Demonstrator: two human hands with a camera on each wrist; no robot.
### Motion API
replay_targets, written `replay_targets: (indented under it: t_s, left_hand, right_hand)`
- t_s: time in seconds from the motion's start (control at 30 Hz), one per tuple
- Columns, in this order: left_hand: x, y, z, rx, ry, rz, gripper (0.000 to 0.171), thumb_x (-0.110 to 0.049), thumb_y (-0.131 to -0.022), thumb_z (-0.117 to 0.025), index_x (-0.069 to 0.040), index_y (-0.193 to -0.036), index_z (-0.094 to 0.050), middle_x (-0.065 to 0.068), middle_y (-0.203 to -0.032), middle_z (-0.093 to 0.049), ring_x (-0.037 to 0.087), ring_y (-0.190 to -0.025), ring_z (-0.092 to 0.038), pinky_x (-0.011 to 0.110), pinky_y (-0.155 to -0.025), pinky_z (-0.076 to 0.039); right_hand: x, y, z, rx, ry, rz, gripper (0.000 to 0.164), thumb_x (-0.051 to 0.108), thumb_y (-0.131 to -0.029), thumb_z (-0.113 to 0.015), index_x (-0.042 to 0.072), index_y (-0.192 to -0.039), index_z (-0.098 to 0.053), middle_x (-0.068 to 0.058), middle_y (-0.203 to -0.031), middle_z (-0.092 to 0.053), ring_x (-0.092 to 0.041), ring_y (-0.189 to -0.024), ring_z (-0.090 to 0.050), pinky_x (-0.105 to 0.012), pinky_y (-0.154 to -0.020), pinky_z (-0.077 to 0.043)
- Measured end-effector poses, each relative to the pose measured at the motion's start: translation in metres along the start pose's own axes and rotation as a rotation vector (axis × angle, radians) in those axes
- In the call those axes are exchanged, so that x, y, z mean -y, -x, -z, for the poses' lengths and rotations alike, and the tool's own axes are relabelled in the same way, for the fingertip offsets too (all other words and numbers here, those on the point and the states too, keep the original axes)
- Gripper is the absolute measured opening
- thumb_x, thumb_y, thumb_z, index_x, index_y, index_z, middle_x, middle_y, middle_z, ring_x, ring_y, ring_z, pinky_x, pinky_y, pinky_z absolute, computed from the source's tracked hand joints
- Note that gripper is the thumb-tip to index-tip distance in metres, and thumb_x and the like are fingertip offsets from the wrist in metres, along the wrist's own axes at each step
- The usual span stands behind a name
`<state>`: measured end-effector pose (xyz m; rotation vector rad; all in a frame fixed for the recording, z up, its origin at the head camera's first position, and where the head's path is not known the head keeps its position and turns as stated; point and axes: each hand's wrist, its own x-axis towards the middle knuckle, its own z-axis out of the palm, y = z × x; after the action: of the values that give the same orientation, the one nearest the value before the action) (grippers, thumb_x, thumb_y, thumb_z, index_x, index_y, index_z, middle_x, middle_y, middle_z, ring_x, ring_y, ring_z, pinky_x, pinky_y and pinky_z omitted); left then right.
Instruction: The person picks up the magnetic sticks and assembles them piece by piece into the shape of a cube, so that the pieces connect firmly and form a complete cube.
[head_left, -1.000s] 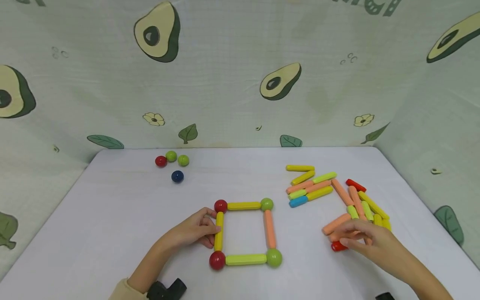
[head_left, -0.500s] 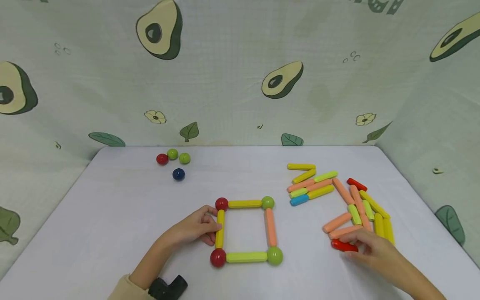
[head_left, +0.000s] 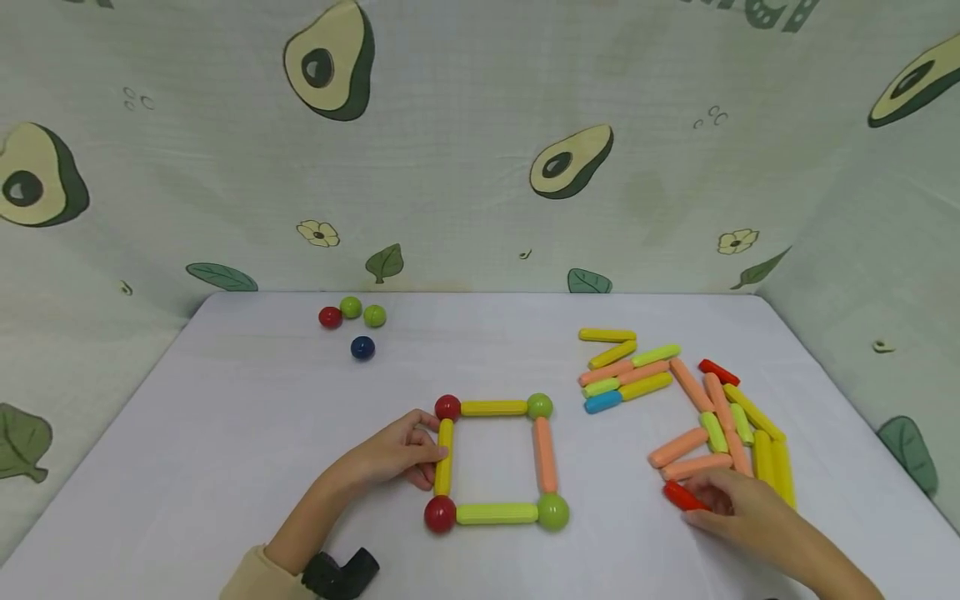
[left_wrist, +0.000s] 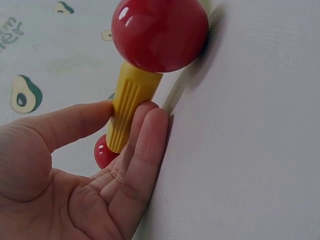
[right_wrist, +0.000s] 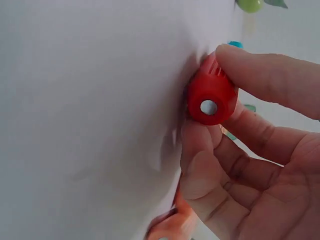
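toward the far left of the white table point(head_left: 187, 433), a red ball point(head_left: 330, 317), two green balls point(head_left: 374, 316) and a dark blue ball point(head_left: 363, 347) sit in a loose cluster. nearer, the left hand point(head_left: 393, 454) pinches a yellow rod point(head_left: 445, 477) between thumb and fingers; it forms the left side of a square, with red corner balls point(head_left: 440, 514) at its ends. a second yellow rod point(head_left: 493, 407) makes the far side, a lime rod point(head_left: 497, 513) the near side, and an orange rod point(head_left: 545, 454) the right, between two green corner balls point(head_left: 553, 512). further right, a blue rod point(head_left: 603, 402) lies among other rods. the right hand point(head_left: 746, 510) grips a red rod point(head_left: 679, 496) between thumb and fingers, just beside an orange stick point(head_left: 693, 467); whether it touches the table i cannot tell. two long yellow sticks point(head_left: 783, 471) lie side by side beyond.
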<state>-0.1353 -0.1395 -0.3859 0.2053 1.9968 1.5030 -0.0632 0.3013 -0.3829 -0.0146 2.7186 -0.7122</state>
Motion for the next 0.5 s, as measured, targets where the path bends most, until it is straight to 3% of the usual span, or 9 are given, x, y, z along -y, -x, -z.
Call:
replay_targets:
  t_s: [0.23,0.5]
  left_hand:
    - [0.001,0.000,0.000,0.014,0.000,-0.001,0.046,-0.011,-0.104,-0.065,0.009,-0.137,-0.040,0.005,-0.082,-0.065,0.013,-0.067,-0.065,0.024,-0.070,-0.061]
    - [0.001,-0.001,0.000,0.011,-0.002,-0.002,0.047,-0.011,-0.104,-0.066,0.009,-0.137,-0.040,0.005,-0.082,-0.065,0.013,-0.067,-0.065,0.024,-0.070,-0.061]
  right_hand:
    - [0.023,-0.006,0.005,-0.011,-0.051,0.108,0.030,0.015,-0.095,-0.081,-0.001,-0.118,-0.072,0.006,-0.090,-0.063,-0.003,-0.077,-0.049,-0.020,-0.066,-0.048]
    - [0.088,-0.024,0.006,0.016,-0.125,0.154,0.028,0.018,-0.097,-0.078,-0.001,-0.116,-0.072,0.004,-0.083,-0.061,-0.015,-0.079,-0.054,-0.021,-0.063,-0.048]
